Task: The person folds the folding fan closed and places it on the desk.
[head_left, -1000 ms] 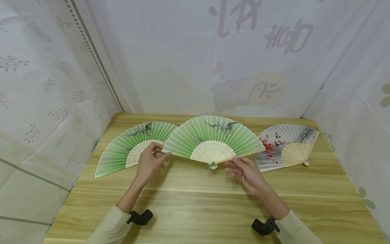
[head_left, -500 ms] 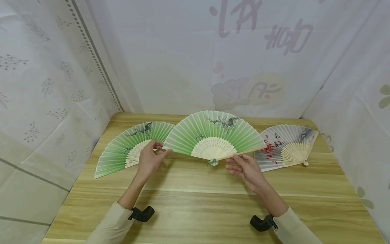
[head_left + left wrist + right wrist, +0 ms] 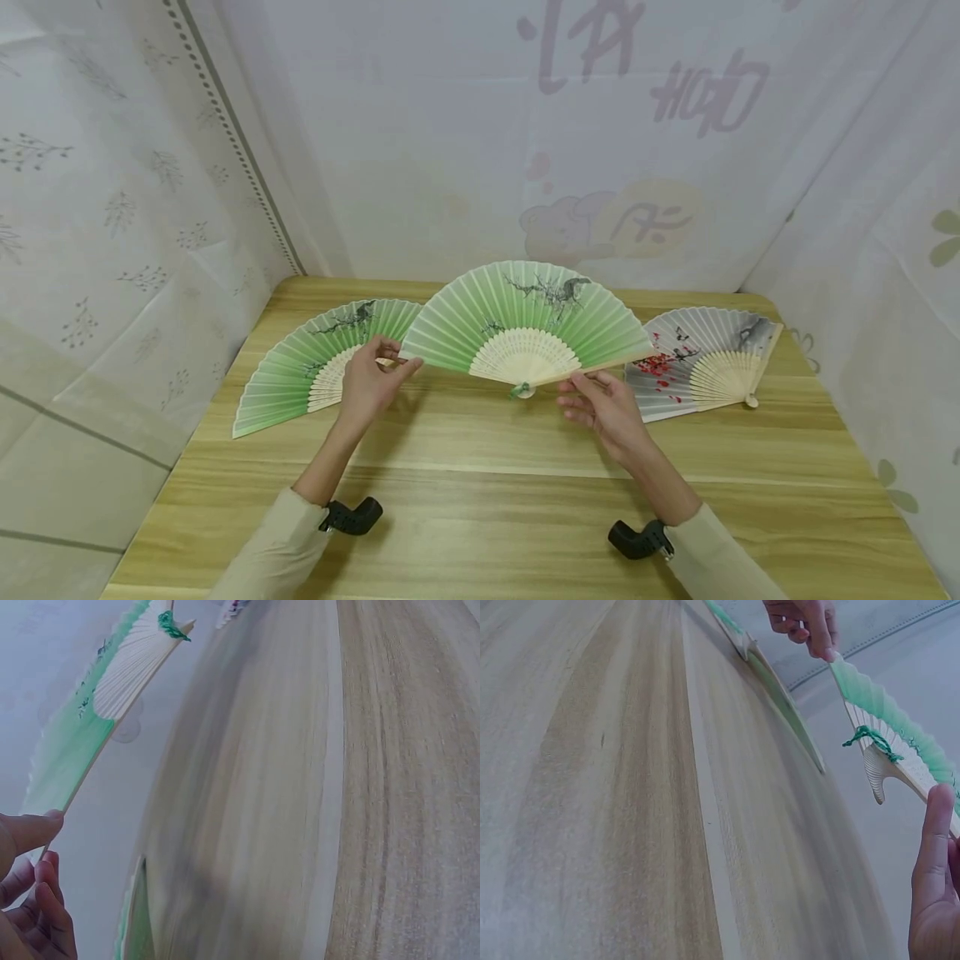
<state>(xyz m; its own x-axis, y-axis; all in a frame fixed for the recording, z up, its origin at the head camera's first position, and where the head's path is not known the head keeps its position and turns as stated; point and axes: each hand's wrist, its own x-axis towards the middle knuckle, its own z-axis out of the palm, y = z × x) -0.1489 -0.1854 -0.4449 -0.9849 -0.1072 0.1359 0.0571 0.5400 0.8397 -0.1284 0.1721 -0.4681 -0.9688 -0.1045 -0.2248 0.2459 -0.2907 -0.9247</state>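
A green folding fan (image 3: 465,325), spread wide with a dark branch print and pale ribs, is held up above the table in the head view. My left hand (image 3: 369,379) pinches its left corner between thumb and fingers. My right hand (image 3: 611,417) grips the right guard stick near the pivot, thumb along it. A green cord (image 3: 874,741) hangs at the pivot in the right wrist view. Behind my left hand lies a second spread green fan (image 3: 288,383), partly covered by that hand. Right of my right hand rests a grey fan (image 3: 671,392) with red blossoms.
The wood-grain table (image 3: 480,533) stretches below both hands. A pale printed curtain (image 3: 420,150) stands right behind its far edge, with more cloth on both sides. A black camera mount (image 3: 352,517) sits on the left wrist and another mount (image 3: 637,540) on the right.
Both hands have raised the held green fan slightly and tilted it more upright. The two fans on the table lie where they were.
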